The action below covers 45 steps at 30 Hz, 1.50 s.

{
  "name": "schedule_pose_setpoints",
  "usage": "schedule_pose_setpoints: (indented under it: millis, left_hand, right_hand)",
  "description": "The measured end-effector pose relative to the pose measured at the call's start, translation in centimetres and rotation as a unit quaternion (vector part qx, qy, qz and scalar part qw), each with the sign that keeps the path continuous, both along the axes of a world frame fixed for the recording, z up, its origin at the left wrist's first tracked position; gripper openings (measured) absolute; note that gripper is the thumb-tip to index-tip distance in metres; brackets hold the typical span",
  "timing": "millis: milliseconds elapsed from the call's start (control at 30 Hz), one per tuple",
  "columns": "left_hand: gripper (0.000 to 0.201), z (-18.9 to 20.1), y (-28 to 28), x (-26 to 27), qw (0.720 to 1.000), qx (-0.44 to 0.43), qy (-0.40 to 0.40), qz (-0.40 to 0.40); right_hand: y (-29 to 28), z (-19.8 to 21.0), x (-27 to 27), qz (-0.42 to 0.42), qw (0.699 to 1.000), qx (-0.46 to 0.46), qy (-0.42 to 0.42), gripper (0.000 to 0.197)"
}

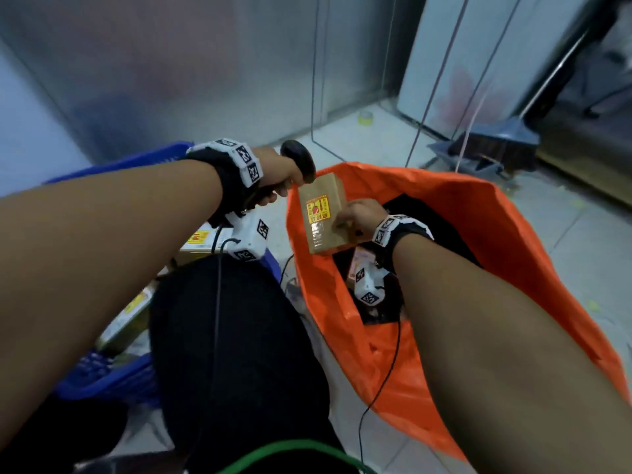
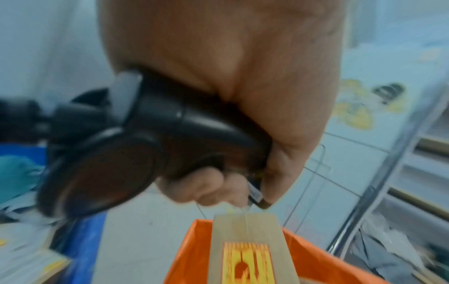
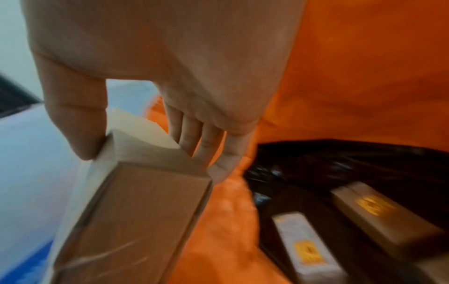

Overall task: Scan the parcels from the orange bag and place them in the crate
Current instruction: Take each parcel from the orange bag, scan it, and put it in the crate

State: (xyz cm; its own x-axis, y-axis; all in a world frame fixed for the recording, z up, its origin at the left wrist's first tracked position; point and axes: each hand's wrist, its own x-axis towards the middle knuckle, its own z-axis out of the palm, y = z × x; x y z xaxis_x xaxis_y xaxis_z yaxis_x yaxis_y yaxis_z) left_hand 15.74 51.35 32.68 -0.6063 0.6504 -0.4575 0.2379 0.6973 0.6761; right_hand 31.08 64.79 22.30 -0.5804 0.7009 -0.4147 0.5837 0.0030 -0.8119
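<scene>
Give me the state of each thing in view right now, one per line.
Left hand: grips the scanner.
Scanner: held over the box's upper end.
Right hand: holds the cardboard box.
Cardboard box: lifted above the bag, yellow label up.
Orange bag: open, parcels inside.
Blue crate: holds parcels already.

Left wrist view: motion-blurred throughout. Scanner (image 2: 136, 153) handle buried in the left hand (image 2: 218, 86); trigger not visible. Held parcel (image 2: 248, 249) cut off by bottom edge; label print unreadable.

Right wrist view: blurred. Parcel's lower end runs out of frame; right hand (image 3: 170, 67) fingertips (image 3: 226, 165) hidden behind the carton's far side. Two parcels in the orange bag (image 3: 352, 76): labels smeared, illegible.

Head view: blue crate (image 1: 113, 378) mostly hidden behind left forearm and dark-clothed knee; contents only partly seen. Bag bottom in shadow.
</scene>
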Motion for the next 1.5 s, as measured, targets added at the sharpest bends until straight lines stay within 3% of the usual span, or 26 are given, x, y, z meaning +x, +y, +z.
schedule_pose_setpoints:
  millis: [200, 467, 600, 667, 733, 800, 1033, 1267, 1367, 1400, 1500]
  left_hand:
    - [0.021, 3.7, -9.3, -5.1, 0.994, 0.067, 0.02, 0.087]
    - [0.026, 2.5, -21.4, -11.6, 0.965, 0.118, 0.033, 0.23]
    - [0.026, -0.5, -25.6, -14.0, 0.919, 0.187, 0.014, 0.348]
    - [0.024, -2.5, -27.0, -15.2, 0.886, 0.225, 0.002, 0.405]
    - [0.024, -4.8, -28.1, -16.5, 0.864, 0.236, 0.004, 0.444]
    - [0.023, -6.9, -28.8, -17.4, 0.857, 0.223, 0.0, 0.464]
    - [0.016, -8.9, -27.4, -19.5, 0.866, 0.191, 0.008, 0.462]
    - [0.055, -8.9, -26.1, -20.1, 0.877, 0.197, 0.016, 0.437]
    - [0.06, -8.6, -26.0, -19.6, 0.874, 0.214, -0.012, 0.437]
    - [0.067, -8.5, -26.1, -19.4, 0.863, 0.229, -0.03, 0.45]
    - [0.1, -9.1, -26.1, -20.3, 0.827, 0.275, -0.07, 0.486]
  right_hand:
    - [-5.6, 6.7, -9.6, 0.074, 0.994, 0.075, 0.03, 0.03]
    - [-16.6, 11.4, -21.4, 0.162, 0.98, 0.106, 0.049, 0.022]
    - [-20.7, 10.0, -25.8, 0.175, 0.982, 0.066, 0.033, 0.052]
    - [-22.7, 8.3, -27.2, 0.166, 0.985, 0.001, 0.052, 0.047]
    - [-24.1, 6.4, -28.3, 0.157, 0.984, -0.055, 0.059, 0.057]
    - [-24.5, 4.4, -28.7, 0.157, 0.981, -0.095, 0.058, 0.073]
    - [-23.5, 0.5, -29.5, 0.157, 0.979, -0.127, -0.002, 0.075]
    - [-25.3, 0.6, -32.3, 0.209, 0.976, -0.055, -0.016, 0.079]
    - [-27.1, 2.3, -31.7, 0.251, 0.968, 0.016, 0.013, 0.04]
    - [-27.4, 2.6, -32.0, 0.259, 0.964, 0.048, 0.017, 0.036]
    - [-27.6, 3.0, -32.7, 0.25, 0.963, 0.089, 0.035, 0.059]
